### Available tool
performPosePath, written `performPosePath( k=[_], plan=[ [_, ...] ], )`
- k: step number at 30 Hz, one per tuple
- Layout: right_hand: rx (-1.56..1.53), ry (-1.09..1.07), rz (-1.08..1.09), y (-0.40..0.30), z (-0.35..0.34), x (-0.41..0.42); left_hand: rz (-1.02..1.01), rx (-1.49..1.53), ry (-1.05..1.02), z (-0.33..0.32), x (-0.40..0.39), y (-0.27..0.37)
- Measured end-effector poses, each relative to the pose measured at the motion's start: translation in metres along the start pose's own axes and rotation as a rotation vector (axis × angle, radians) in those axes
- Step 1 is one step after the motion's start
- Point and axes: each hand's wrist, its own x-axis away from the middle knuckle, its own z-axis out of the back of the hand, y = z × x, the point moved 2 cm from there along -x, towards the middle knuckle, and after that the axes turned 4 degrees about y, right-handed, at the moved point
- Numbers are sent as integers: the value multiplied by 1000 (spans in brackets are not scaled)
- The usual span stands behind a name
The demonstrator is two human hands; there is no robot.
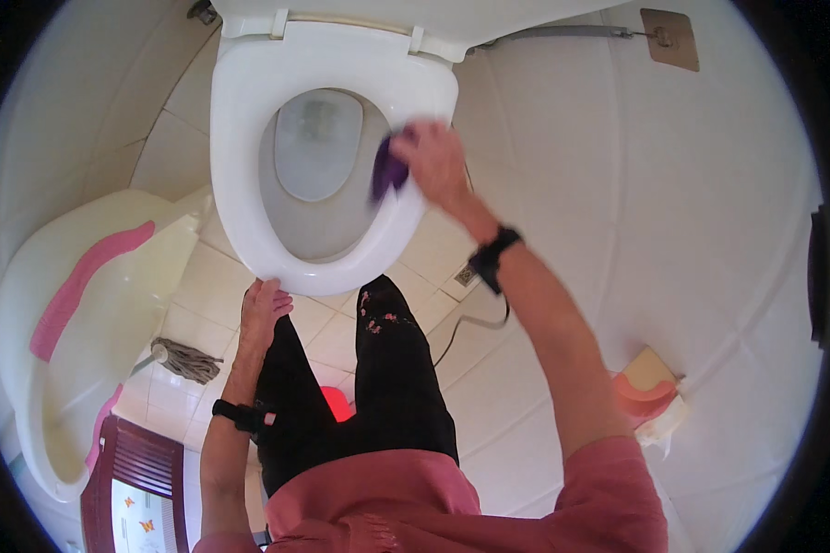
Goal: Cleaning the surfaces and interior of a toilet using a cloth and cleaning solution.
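Note:
A white toilet seat (238, 159) lies lowered over the toilet bowl (287, 214), whose inside shows through the seat's opening. My right hand (434, 157) presses a dark purple cloth (389, 169) against the right side of the seat ring; hand and cloth are a little blurred. At the seat's front left edge, my left hand (265, 311) touches the rim with its fingers, the thumb near the edge, and no object shows in it. Black bands circle both wrists.
To the left stands a white bathtub (24, 290) with pink strips, a string mop (188, 361) beside it. A floor drain (465, 275) and a cable (456, 326) are at the right. A red object (337, 404) shows between my legs. An orange and cream holder (644, 390) is on the right wall.

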Motion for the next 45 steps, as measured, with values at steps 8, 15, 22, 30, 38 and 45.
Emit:
performPosePath(
  k=[8,15,22,30,38,45],
  plan=[
    [65,-48,-74,-50,-11,41,1,35,-39,-1,-1,6],
    [-361,-183,-175,-116,5,126,-55,-50,2,8,-7,6],
    [-11,222,-36,22,8,-44,-32,64,51,-2,-7,5],
    [-109,-105,-128,-131,-19,78,-58,120,148,-2,-14,-2],
    [-127,-104,35,-32,-5,41,-42,106,123,1,-13,3],
    [0,315,-413,36,8,-68,-71,121,84,-1,-9,8]
  ],
)
